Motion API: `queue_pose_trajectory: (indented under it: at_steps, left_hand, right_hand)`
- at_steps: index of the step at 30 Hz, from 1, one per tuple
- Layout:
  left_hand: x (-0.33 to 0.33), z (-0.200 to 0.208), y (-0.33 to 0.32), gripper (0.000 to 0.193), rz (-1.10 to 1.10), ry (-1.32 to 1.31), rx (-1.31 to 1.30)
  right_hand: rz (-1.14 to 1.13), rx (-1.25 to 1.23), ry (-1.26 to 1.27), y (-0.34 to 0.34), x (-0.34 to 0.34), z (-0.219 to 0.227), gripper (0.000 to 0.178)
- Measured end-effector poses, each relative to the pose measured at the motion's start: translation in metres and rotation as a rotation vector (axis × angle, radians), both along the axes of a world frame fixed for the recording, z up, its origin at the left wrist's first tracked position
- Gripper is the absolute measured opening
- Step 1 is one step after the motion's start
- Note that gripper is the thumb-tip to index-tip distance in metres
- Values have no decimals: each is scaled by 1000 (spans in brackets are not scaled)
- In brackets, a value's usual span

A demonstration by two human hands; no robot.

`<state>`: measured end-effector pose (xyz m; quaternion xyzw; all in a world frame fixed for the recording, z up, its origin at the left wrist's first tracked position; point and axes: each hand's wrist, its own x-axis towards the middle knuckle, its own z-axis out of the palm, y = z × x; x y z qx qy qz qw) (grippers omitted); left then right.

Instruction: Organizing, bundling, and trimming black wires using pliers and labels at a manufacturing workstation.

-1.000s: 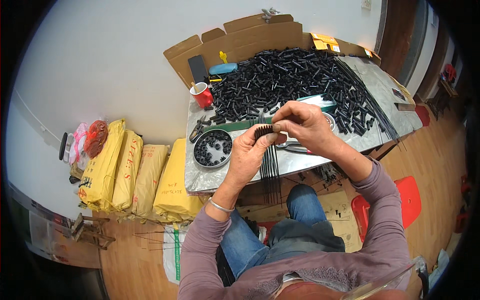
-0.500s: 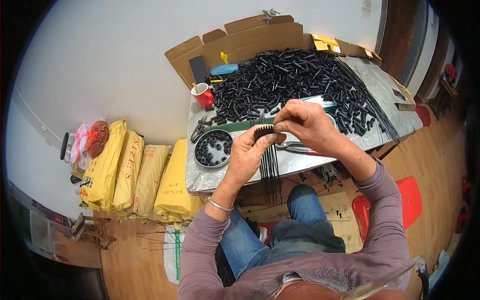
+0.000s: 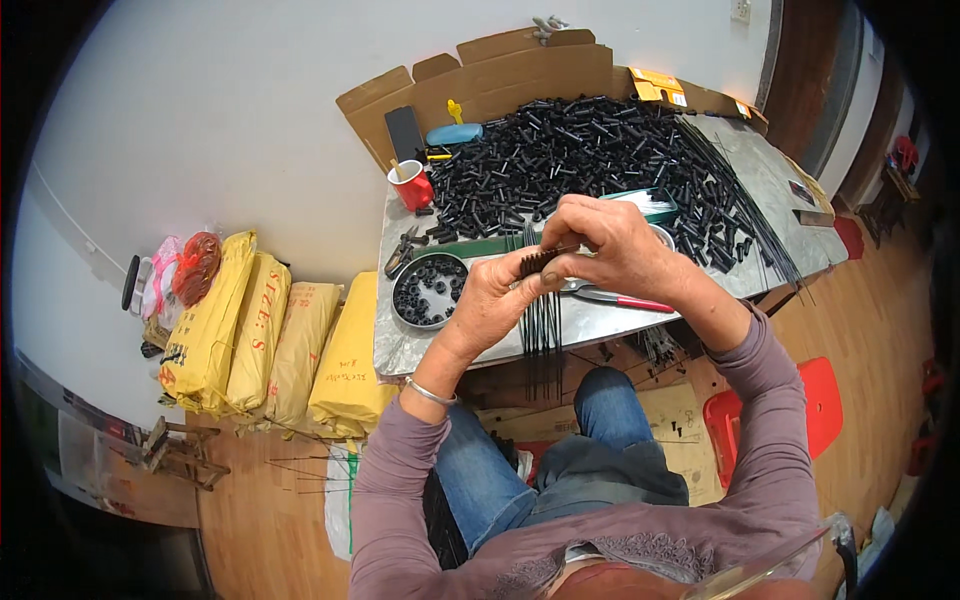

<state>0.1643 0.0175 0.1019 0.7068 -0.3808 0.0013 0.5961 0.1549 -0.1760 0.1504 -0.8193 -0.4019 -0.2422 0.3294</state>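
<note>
My left hand (image 3: 497, 287) is closed round a bundle of thin black rods (image 3: 543, 345), which hang down past the table's front edge. Along the top of the bundle, a row of short dark pieces (image 3: 536, 262) shows between my two hands. My right hand (image 3: 612, 248) is closed on the right end of this row, thumb in front and fingers curled over the top. Its fingertips partly hide what they pinch. Just beyond lies a green strip (image 3: 470, 247). Red-handled pliers (image 3: 640, 303) lie below my right wrist, and a round tray (image 3: 425, 326) of small black rings sits left of my left hand.
A large heap of short black tubes (image 3: 570, 150) covers the table's back, against upright cardboard (image 3: 540, 75). Long thin rods (image 3: 745, 205) lie at the right. A red mug (image 3: 415, 192) stands back left. Yellow sacks (image 3: 210, 320) and a red stool (image 3: 824, 408) flank the table.
My right hand has shifted slightly left and its fingers have closed over the row's right end. My left hand still grips the bundle. The view has moved slightly.
</note>
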Motion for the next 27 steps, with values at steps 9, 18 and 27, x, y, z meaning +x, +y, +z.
queue_pose_trajectory:
  at_steps: [9,18,27]
  left_hand:
    - [8,4,9,20,-31,-147,134]
    - [13,2,11,24,16,-296,269]
    - [1,-82,-8,31,87,-21,148]
  right_hand:
    - [34,-71,-194,3,8,2,26]
    - [-19,-71,-162,12,2,0,26]
    - [-77,-86,-312,30,10,-8,17]
